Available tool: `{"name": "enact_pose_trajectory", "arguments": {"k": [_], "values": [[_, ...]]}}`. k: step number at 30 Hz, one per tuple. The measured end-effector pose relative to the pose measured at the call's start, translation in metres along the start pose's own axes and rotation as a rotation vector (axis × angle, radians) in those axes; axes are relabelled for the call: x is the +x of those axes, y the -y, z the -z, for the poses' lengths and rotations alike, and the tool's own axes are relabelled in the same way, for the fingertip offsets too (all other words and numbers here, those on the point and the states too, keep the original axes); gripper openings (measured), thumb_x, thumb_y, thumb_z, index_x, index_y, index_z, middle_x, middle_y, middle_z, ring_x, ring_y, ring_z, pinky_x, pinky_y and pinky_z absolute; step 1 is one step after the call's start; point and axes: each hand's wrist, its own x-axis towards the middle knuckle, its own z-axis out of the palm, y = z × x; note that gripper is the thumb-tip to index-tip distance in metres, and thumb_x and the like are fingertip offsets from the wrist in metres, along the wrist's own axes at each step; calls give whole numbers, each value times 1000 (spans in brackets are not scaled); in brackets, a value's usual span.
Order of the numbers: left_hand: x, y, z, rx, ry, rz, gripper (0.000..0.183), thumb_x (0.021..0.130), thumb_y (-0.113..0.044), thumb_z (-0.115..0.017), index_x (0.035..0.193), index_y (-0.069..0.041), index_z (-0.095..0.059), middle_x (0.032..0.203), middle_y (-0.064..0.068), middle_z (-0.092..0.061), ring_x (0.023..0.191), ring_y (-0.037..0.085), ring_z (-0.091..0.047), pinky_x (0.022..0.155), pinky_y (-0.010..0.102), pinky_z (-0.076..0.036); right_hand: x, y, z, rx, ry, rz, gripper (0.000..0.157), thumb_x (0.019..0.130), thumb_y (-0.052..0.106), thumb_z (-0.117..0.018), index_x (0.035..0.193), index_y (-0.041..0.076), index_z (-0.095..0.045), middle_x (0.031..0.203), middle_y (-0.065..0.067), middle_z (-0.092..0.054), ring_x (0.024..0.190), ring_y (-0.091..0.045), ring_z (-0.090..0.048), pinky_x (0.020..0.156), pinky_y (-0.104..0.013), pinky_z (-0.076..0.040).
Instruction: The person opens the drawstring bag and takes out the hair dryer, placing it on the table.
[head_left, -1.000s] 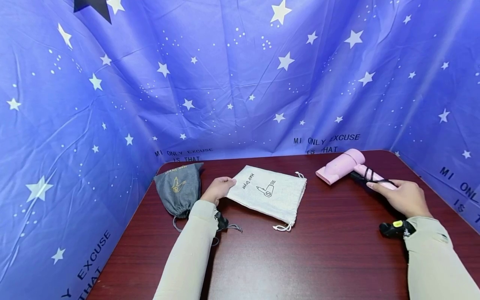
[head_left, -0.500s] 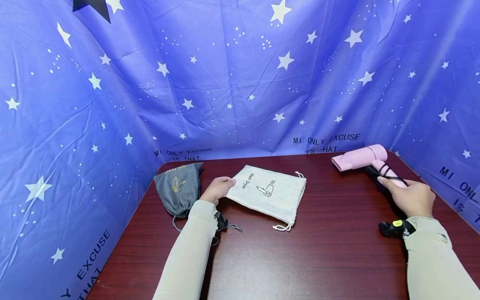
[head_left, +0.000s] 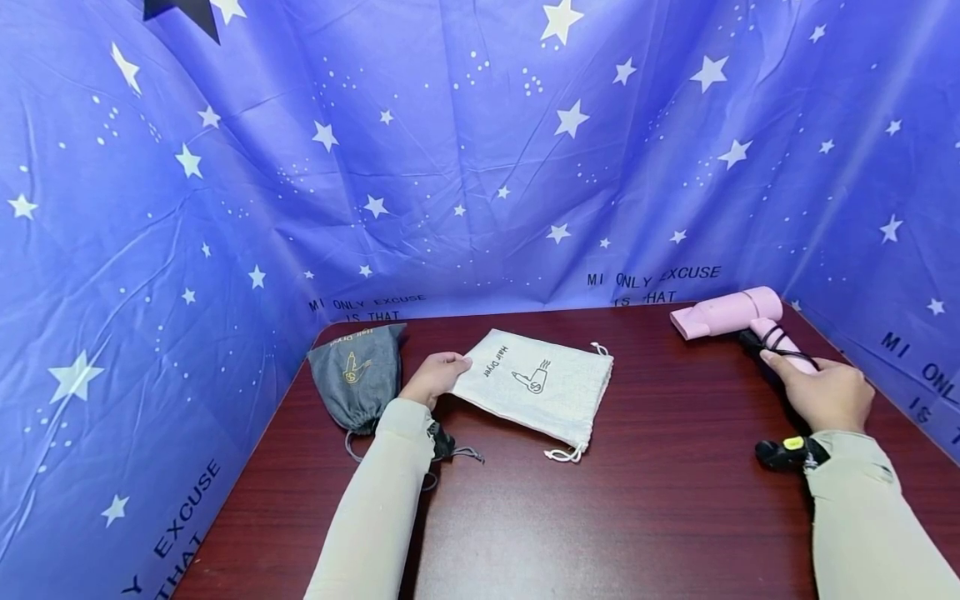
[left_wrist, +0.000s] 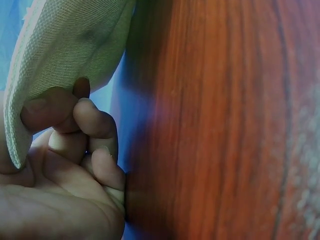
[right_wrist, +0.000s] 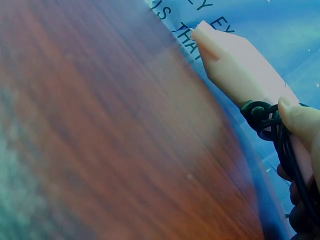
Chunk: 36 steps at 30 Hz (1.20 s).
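Note:
My left hand point(head_left: 433, 380) pinches the left corner of a white drawstring bag point(head_left: 558, 385) printed with "Hair Dryer" and a dryer outline. In the left wrist view the bag's corner point(left_wrist: 65, 55) is tilted up off the table between thumb and curled fingers. My right hand point(head_left: 828, 396) grips the handle of a pink hair dryer point(head_left: 727, 312) at the table's far right. Its black cord point(right_wrist: 285, 145) is wound round the handle, and its nozzle points left. Left of my left hand lies a grey drawstring bag point(head_left: 356, 375) with similar gold printing.
The dark red wooden table point(head_left: 630, 508) spreads under everything. Blue starry curtains point(head_left: 465, 167) hang close behind its back edge and along both sides. The grey bag's cord point(head_left: 468, 454) trails out near my left wrist.
My right hand has carried the hair dryer to the right and slightly back, with its nozzle turning more to the left. My left hand and both bags look unmoved.

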Motion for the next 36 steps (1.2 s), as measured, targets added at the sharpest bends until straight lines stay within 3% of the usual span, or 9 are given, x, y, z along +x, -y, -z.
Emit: {"name": "enact_pose_trajectory", "arguments": {"k": [4,11,24,36], "values": [[-1,-2,0,27,-5,10,25,104,-30,-62,100,-8,-72,86,-1,-66,74,12,-60,71,26,-48,1,-1,-1,5,-22,-21,90,90,66,-64,129,-15,-62,123,-42,-60,108,-57,-47,86,-59,-33],[-2,-6,-2,99,8,4,25,104,-33,-62,107,-10,-72,115,6,-65,97,19,-55,86,35,-44,2,-6,3,17,-46,-65,90,91,65,-63,135,-13,-58,129,-42,-57,114,-59,-46,93,-61,-33],[-1,-1,2,89,13,-9,24,103,-32,-63,100,-10,-72,92,0,-59,82,15,-52,75,29,-42,9,0,-1,-7,-34,-44,90,91,67,-62,128,-15,-63,120,-41,-62,107,-57,-48,88,-61,-33],[-2,-1,2,84,20,-16,24,103,-32,-64,101,-10,-73,107,2,-62,92,17,-51,82,32,-41,4,2,-1,-6,-48,-37,86,93,62,-61,132,-14,-60,125,-42,-58,114,-60,-47,99,-64,-30]]}}
